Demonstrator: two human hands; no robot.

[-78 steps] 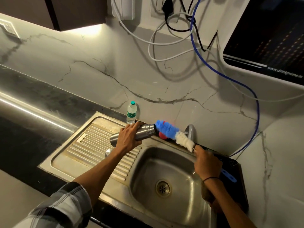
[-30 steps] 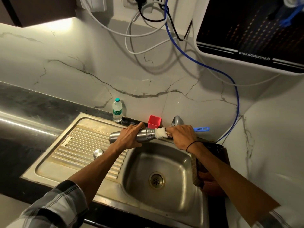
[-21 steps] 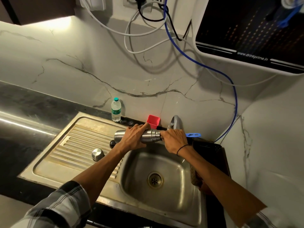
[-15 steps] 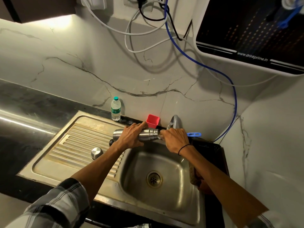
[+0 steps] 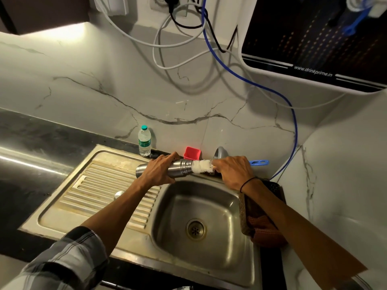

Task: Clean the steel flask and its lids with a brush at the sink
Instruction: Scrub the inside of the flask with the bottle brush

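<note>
Steel flask [image 5: 178, 168] lay on its side in the left hand [image 5: 158, 172], fingers curled round its middle, mouth pointing toward the right hand [image 5: 232, 171]. That hand gripped the one brush [image 5: 202, 166], white bristles half out of the mouth, blue handle trailing beyond, along the flask's long axis, over the sink's [image 5: 209, 254] back rim. One lid [image 5: 119, 194] sat on the ribbed drainer, nearer the left arm.

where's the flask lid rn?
Head view: a round steel lid sits on the ribbed drainboard left of the sink basin, below the left hand holding the flask, just beside the left forearm.
</note>
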